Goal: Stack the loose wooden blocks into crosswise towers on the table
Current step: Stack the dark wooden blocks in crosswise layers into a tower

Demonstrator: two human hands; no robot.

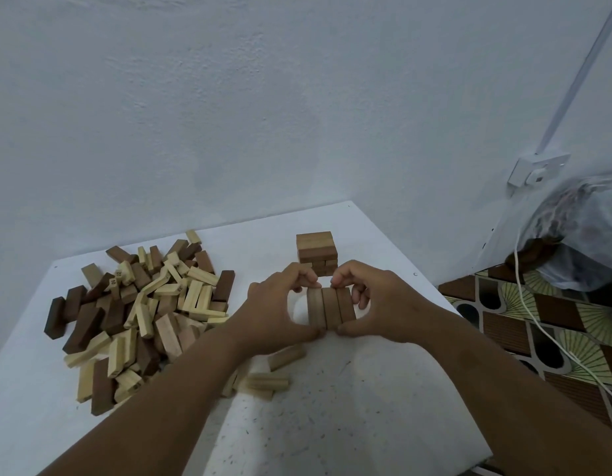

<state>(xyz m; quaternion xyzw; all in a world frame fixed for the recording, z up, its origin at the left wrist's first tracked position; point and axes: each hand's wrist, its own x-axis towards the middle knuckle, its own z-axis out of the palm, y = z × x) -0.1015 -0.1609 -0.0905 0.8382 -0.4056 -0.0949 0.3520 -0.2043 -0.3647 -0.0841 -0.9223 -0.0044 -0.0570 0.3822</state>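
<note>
Three mid-brown wooden blocks [330, 308] lie side by side as one row near the middle of the white table [349, 400]. My left hand [273, 312] pinches the row from its left side, thumb at the near end and fingers at the far end. From the right, my right hand [370, 305] pinches it the same way. Behind the row stands a short crosswise tower [316, 253] of the same brown blocks. A big heap of loose light and dark blocks [139, 304] covers the table's left part.
A few loose light blocks [273, 371] lie just in front of my hands. The wall runs close behind the table. To the right, beyond the table edge, are a patterned cloth [545, 331], a white cable [538, 321], a plastic-wrapped bundle [579, 231] and a wall socket [536, 170].
</note>
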